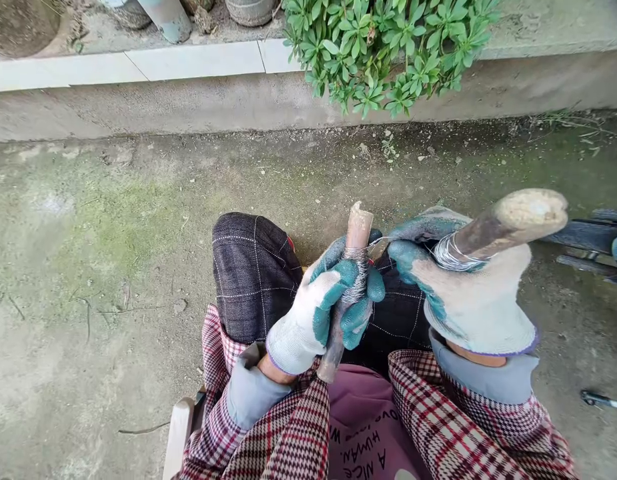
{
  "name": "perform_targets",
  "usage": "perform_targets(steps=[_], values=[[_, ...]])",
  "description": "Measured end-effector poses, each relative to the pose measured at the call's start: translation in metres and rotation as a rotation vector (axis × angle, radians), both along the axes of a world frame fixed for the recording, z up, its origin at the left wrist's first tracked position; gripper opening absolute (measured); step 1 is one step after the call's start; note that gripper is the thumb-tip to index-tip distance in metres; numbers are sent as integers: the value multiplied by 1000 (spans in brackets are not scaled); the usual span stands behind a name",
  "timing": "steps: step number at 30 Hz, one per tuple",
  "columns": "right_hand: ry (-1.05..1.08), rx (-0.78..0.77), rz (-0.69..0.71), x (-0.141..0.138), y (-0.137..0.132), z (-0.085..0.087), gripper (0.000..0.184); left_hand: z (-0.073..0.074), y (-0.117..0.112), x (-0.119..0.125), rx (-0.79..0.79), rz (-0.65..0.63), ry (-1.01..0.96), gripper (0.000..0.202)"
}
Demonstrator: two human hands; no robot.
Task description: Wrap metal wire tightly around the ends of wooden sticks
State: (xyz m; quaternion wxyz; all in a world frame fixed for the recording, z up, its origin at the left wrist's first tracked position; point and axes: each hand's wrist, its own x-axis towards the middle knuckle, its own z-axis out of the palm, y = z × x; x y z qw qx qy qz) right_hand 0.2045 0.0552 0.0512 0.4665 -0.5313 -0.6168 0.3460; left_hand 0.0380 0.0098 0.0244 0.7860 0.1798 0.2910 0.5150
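Note:
My left hand point(322, 308), in a white and teal work glove, is closed around a short wooden stick point(357, 230) held upright over my lap. Thin silver wire point(357, 277) is wound around the stick just above my fingers. My right hand point(463, 293), gloved the same way, grips a second, thicker wooden handle point(513, 220) that has a coil of the same wire point(451, 253) around it. A taut strand of wire runs between the two sticks. My knees in dark checked trousers point(251, 273) sit below the hands.
Bare, mossy concrete ground point(113, 253) stretches ahead to a low concrete kerb point(188, 100) topped with white tiles. A leafy green plant point(388, 53) hangs over the kerb. Dark metal tools point(588, 240) lie at the right, another tool point(603, 400) lower right.

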Motion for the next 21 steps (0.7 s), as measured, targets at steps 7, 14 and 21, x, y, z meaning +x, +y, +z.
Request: perform_targets(steps=[7, 14, 21], values=[[-27, 83, -103, -4, -2, -5, 6, 1, 2, -7, 8, -259, -216, 57], [113, 158, -33, -8, -6, 10, 19, 1, 1, -8, 28, -113, -160, 41], [131, 67, 63, 1, -15, 6, 14, 0, 5, -1, 78, 61, -13, 43]])
